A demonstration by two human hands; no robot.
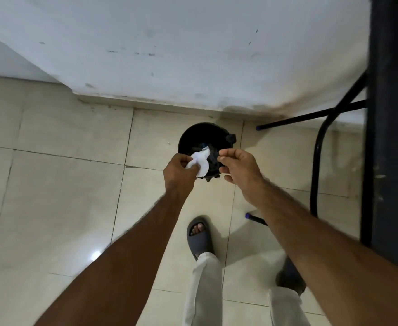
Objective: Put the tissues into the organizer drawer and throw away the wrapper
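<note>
Holding white wrapper over black bin, left hand.

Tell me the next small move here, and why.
Probably open the left hand and let the white wrapper drop. It is pinched there directly above the open black bin, while the right hand beside it appears to hold nothing.

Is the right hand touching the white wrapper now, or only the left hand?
Apart. The head view shows the dark bin between the right hand and the wrapper. Only the left hand grips it.
</note>
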